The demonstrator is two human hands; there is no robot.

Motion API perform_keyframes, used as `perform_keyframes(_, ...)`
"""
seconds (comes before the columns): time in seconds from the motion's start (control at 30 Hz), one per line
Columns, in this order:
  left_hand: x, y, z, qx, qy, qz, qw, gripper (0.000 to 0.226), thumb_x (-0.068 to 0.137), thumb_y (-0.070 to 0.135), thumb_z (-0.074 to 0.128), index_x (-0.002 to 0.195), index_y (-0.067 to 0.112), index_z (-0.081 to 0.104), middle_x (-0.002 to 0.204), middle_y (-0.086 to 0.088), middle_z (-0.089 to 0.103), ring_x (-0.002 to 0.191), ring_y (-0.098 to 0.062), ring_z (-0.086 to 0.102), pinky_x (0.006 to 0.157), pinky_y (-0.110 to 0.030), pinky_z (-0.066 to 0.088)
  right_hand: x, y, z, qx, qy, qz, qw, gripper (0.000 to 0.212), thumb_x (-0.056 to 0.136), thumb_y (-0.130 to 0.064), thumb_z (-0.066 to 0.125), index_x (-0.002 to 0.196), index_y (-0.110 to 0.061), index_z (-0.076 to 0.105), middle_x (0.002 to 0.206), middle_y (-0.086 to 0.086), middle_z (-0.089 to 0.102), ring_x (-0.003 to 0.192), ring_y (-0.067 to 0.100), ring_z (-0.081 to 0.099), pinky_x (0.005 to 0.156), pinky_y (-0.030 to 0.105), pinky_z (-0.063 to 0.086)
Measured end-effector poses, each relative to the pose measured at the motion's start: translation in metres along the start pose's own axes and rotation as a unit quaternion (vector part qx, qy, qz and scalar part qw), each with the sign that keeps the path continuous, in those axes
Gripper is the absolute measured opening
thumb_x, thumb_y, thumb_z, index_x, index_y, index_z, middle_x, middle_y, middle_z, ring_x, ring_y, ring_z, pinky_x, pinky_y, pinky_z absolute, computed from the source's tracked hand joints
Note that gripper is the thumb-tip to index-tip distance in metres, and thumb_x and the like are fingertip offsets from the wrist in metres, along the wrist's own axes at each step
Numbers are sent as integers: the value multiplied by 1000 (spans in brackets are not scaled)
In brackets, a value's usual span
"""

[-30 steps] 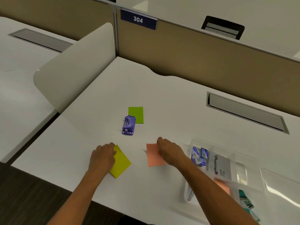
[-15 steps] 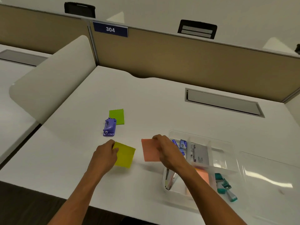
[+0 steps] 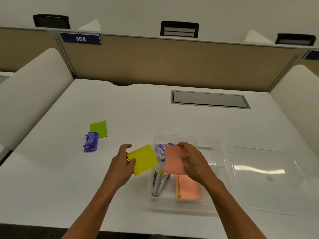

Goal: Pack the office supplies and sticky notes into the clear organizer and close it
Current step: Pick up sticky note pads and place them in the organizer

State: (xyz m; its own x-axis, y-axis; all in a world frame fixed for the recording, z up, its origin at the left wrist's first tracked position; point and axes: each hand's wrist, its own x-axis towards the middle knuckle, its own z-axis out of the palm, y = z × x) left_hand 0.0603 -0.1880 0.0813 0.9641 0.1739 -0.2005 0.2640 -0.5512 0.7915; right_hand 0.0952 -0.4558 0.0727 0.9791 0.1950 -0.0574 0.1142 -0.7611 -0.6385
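My left hand [image 3: 122,163] pinches a yellow sticky-note pad [image 3: 143,158] just left of the clear organizer [image 3: 185,138]. Over the organizer's middle, my right hand [image 3: 193,161] holds an orange sticky-note pad [image 3: 173,159] lifted off the desk. Inside the organizer lie a metal stapler [image 3: 158,184], small blue staple boxes [image 3: 160,150] and more orange notes [image 3: 189,188]. Its clear lid [image 3: 264,173] lies open to the right. A green sticky-note pad [image 3: 99,128] and a purple hole punch [image 3: 91,141] sit on the desk to the left.
The white desk [image 3: 120,109] has a grey cable hatch [image 3: 209,99] behind the organizer. A tan partition [image 3: 164,62] with a "304" label closes the back. White curved dividers [image 3: 29,94] stand at both sides. The desk's front edge runs below my forearms.
Both hands lifted their pads off the desk and carried them right. The orange pad now hangs over the organizer and the yellow one reaches its left rim. The camera view shifted right.
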Motion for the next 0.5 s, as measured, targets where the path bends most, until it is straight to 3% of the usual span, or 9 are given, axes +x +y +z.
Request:
perform_keyframes(0.13,-6,17,26,-21,-45,33,998,51,93,10,56,136,32,41,117,-6,51,90,-24,64,69,-33,60,-17,26,-15,-7,12,60,998,43,95,-10,45,127,-40,42,124,-6,54,97,13,53,81,33,48)
perform_keyframes(0.2,-9,24,37,-66,-75,21,995,50,88,5,61,127,34,49,111,-6,54,82,-25,67,63,-36,61,-23,35,-20,-35,-7,97,995,45,94,-10,45,126,-41,41,120,-7,54,91,17,57,74,38,55)
perform_keyframes(0.3,-13,33,53,-77,-112,1,991,58,86,5,63,126,41,45,102,-1,55,67,-21,72,58,-32,60,-29,44,-23,-49,-48,127,989,44,95,-11,46,130,-38,42,118,-5,52,82,16,54,60,36,58)
perform_keyframes(0.4,-17,41,68,-62,-118,7,991,62,86,6,61,128,47,41,105,1,55,69,-22,71,58,-30,60,-33,48,-20,-47,-63,128,989,46,95,-13,51,133,-37,43,126,-1,57,91,16,53,75,35,54)
perform_keyframes(0.5,-22,45,80,-53,-102,7,993,59,87,6,59,133,39,46,115,-4,52,73,-22,69,65,-36,61,-34,49,-15,-23,-78,134,988,44,96,-16,52,135,-35,44,126,4,61,100,21,59,83,35,52)
